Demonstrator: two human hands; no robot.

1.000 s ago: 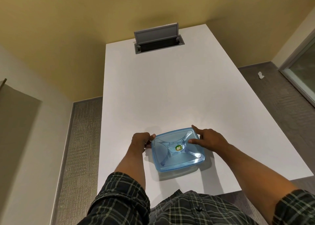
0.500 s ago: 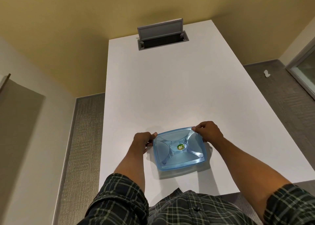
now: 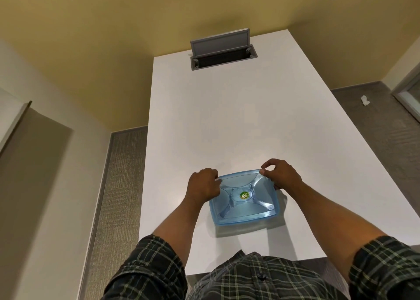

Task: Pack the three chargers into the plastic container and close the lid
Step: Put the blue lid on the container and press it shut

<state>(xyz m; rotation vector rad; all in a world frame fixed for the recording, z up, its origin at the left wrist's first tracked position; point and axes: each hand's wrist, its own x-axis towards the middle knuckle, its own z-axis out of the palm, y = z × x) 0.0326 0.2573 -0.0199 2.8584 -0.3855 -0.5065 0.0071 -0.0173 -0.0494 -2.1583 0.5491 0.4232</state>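
Note:
A blue translucent plastic container (image 3: pixel 244 205) sits on the white table (image 3: pixel 227 118) near its front edge, with its lid (image 3: pixel 241 183) on top; a green and yellow sticker marks the lid's middle. My left hand (image 3: pixel 202 186) grips the container's far left corner. My right hand (image 3: pixel 280 174) pinches the lid's far right corner between thumb and fingers. No chargers are visible; the container's inside cannot be made out through the lid.
A grey cable hatch (image 3: pixel 223 49) stands open at the table's far end. Grey carpet lies on both sides of the table, with a white scrap (image 3: pixel 364 99) on the floor at right. A yellow wall stands behind.
My right hand has moved from the lid's top to its far right corner and now pinches the edge. My left hand stays at the left corner.

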